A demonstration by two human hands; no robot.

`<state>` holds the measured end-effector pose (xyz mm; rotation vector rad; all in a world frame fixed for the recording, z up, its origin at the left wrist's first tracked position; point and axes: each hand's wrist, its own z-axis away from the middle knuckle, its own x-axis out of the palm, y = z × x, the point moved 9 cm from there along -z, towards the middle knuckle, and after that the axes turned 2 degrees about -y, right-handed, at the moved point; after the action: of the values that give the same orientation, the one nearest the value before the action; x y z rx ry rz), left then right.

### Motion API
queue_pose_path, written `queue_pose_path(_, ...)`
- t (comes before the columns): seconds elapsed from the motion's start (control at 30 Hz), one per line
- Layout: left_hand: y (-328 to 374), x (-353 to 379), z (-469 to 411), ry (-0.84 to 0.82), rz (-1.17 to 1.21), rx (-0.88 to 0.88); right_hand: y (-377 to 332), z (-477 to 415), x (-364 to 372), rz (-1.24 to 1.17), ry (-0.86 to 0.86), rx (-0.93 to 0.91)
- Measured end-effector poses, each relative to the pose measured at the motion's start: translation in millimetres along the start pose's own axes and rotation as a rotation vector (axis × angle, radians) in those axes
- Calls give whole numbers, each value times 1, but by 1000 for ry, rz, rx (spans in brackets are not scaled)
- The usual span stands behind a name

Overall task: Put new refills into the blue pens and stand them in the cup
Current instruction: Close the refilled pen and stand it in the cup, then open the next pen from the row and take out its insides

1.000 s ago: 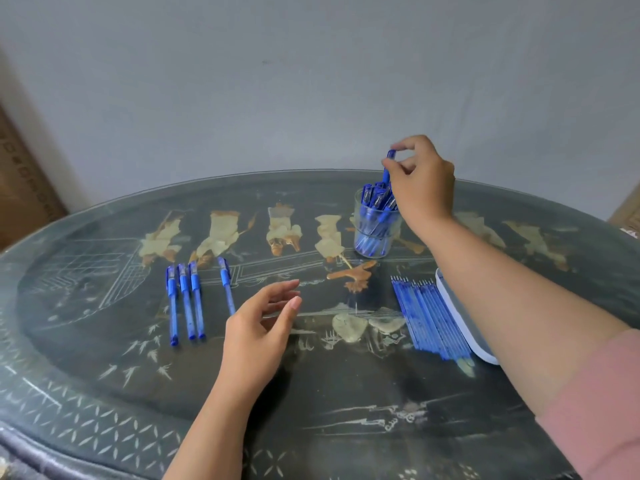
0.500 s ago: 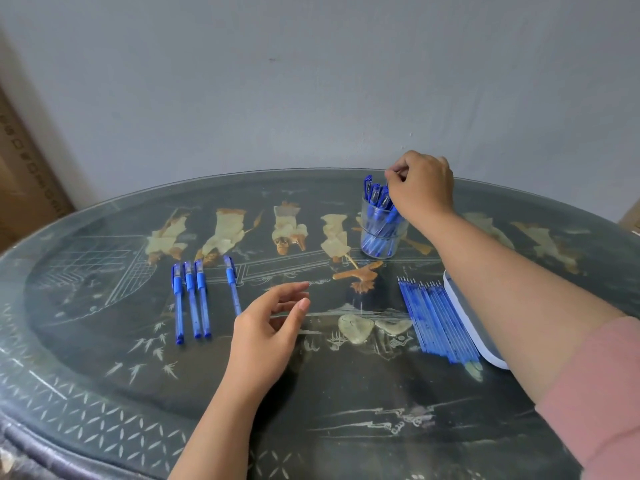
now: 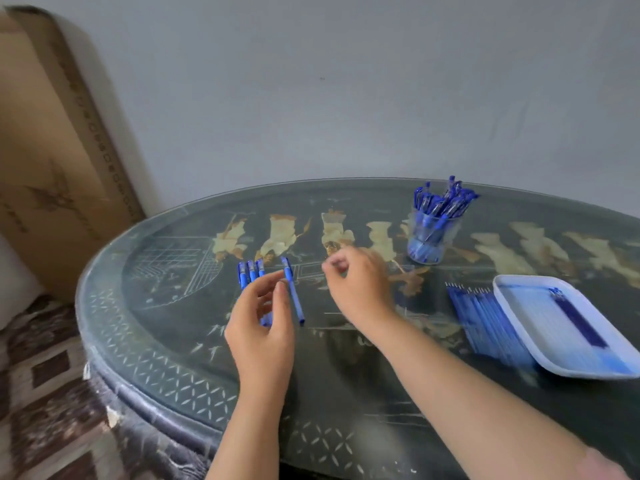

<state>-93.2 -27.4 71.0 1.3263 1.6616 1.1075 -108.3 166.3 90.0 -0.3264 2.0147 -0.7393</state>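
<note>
A clear cup full of blue pens stands at the back of the table. Three blue pens lie side by side on the table, their lower halves hidden by my left hand. That hand hovers over them with loosely curved fingers and holds nothing. A fourth blue pen lies alone just right of its thumb. My right hand is blurred, loosely curled and empty, just right of that pen. A row of blue refills lies by the tray.
A white tray at the right holds a dark blue refill. The dark oval table has a glass top; its rim curves round at the left. A tall cardboard box leans on the wall beyond it.
My right hand let go of the pen at the cup and swung left and down to the table's middle. My left hand moved left over the lying pens. The camera turned left.
</note>
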Motion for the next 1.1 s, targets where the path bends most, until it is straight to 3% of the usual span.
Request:
queue_pose_path(0.17,-16,-36,-4,167,-6,-84,-4,17,60,120,-198,140)
queue_pose_path(0.37,-19,-28,-7,105,-40,-92,-10,15,74,292,-136,126)
queue_pose_path(0.6,-16,-22,-8,52,-123,-36,9,11,49,106,-108,165)
queue_pose_path(0.73,-3,1,-4,-96,-205,44,33,26,-2,30,-47,106)
queue_pose_path(1.0,6,79,27,-484,-502,395,93,75,-59,-37,23,18)
queue_pose_path(1.1,5,89,29,-526,-537,461,89,79,-62,-17,51,-60)
